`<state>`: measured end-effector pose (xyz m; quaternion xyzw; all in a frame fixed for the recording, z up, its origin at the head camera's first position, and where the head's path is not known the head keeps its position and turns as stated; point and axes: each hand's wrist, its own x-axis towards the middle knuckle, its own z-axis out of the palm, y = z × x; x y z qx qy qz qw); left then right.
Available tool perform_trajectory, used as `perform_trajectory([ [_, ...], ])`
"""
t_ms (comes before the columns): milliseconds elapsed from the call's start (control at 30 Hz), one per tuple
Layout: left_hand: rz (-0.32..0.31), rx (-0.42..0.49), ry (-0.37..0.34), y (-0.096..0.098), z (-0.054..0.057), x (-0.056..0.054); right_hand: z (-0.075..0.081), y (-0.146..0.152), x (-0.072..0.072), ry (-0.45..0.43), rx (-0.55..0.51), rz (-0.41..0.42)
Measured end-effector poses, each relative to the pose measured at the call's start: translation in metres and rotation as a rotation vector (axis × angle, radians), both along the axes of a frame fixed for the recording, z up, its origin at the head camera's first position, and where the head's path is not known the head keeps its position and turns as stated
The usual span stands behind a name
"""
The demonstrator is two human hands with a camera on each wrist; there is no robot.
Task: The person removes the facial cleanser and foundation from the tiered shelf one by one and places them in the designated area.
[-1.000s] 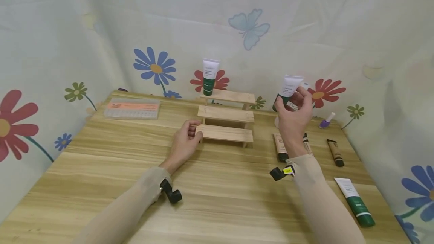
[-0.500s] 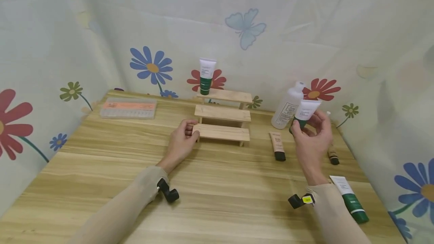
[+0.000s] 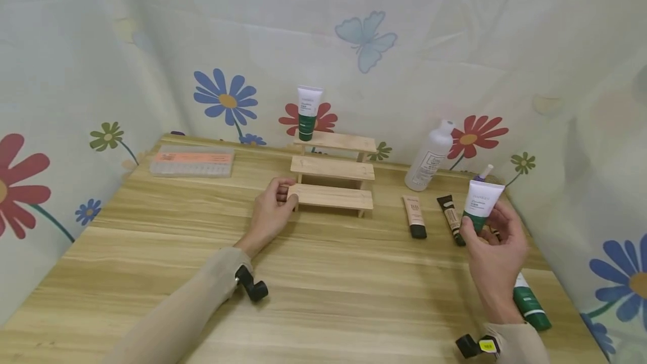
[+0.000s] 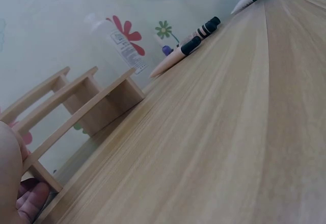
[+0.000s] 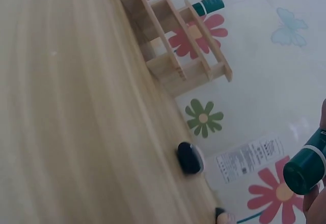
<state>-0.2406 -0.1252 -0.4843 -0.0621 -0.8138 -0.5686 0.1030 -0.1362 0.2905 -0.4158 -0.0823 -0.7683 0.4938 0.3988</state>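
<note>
My left hand (image 3: 270, 212) grips the left end of the lowest step of a three-tier wooden stand (image 3: 333, 198); in the left wrist view its fingers (image 4: 33, 201) wrap that end. On the stand's top step, at its left, a white-and-green squeeze tube (image 3: 308, 112) stands on its cap. Over the right side of the table, my right hand (image 3: 497, 263) holds a matching squeeze tube (image 3: 481, 200) upright, its green cap (image 5: 305, 170) down in the right wrist view. A third such tube (image 3: 531, 306) lies on the table, partly hidden behind the right hand.
A white bottle (image 3: 429, 156) stands right of the stand. A beige BB cream tube (image 3: 414, 217) and a slim black-and-beige tube (image 3: 451, 219) lie before it. Purple nail polish (image 3: 483, 173) stands behind the held tube. A clear flat case (image 3: 192, 162) lies at the back left.
My right hand has carried the squeeze tube rightward and nearer to me, away from in front of the white bottle. The left hand has stayed on the stand.
</note>
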Motion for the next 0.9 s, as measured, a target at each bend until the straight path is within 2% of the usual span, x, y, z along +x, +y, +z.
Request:
perform_trajectory([
  [400, -0.007, -0.009, 0.002, 0.000, 0.000, -0.001, -0.024, 0.028, 0.033, -0.160, 0.001, -0.050],
  [700, -0.006, -0.019, 0.005, 0.000, -0.001, -0.001, -0.038, 0.040, 0.049, -0.332, 0.062, -0.065],
  [900, -0.001, -0.018, -0.003, 0.001, 0.001, -0.001, -0.046, 0.043, 0.055, -0.329, 0.068, -0.015],
])
